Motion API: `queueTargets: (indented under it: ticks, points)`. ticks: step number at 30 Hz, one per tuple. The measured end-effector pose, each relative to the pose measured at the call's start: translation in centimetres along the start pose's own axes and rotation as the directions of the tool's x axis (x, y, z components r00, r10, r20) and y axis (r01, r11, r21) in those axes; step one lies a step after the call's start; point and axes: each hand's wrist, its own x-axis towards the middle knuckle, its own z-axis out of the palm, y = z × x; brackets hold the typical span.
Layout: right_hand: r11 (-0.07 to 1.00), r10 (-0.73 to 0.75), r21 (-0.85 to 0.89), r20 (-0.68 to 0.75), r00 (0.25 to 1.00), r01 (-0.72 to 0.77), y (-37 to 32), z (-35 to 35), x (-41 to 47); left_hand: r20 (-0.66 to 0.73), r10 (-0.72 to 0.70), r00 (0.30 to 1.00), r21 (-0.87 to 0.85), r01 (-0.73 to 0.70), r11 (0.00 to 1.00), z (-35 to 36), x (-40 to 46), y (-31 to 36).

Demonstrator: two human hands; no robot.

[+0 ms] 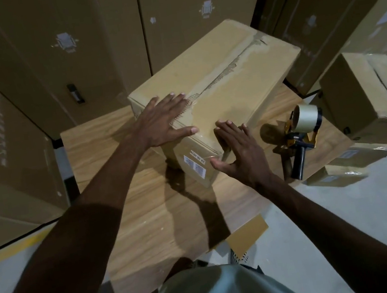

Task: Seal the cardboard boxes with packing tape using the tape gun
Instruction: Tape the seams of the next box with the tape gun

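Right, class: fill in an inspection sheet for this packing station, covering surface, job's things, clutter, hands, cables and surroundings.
Surface: wooden table, wood-grain top.
Job's things: cardboard box on the table, top seam torn, clear tape at its near end; tape gun lying on the table right of the box, apart from both hands.
Clutter: cardboard scrap at the table's near edge.
Hands: left hand flat on the box top; right hand open against the box's near end.
Cables: nothing seen.
Surroundings: tall cartons behind; smaller boxes on the right.
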Motion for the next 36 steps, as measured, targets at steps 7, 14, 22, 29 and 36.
queueTargets:
  ticks: [7, 14, 22, 29, 36]
  points:
    - [0.995, 0.097, 0.012, 0.121, 0.988, -0.099, -1.3, -0.9, 0.2, -0.068, -0.041, 0.997, -0.037, 0.039, 0.999, 0.8, -0.4, 0.5]
    - [0.98, 0.194, 0.029, 0.123, 0.973, -0.199, -2.3, -1.1, 0.6, -0.11, -0.078, 0.991, -0.058, 0.072, 0.996, 1.2, -0.5, 1.0]
    - [0.992, 0.073, 0.084, 0.268, 0.961, -0.099, 0.9, -3.7, 2.0, -0.132, -0.21, 0.969, -0.101, 0.197, 0.975, 1.6, -3.0, 3.3]
    - [0.974, -0.082, 0.226, 0.298, 0.951, 0.013, 4.1, -4.4, 2.8, -0.129, -0.491, 0.861, -0.033, 0.491, 0.87, 2.8, -5.9, 8.8]
    - [0.969, -0.184, 0.217, 0.311, 0.932, 0.119, 4.5, -3.6, 2.7, -0.109, -0.46, 0.881, 0.041, 0.467, 0.884, 2.2, -7.2, 8.9]
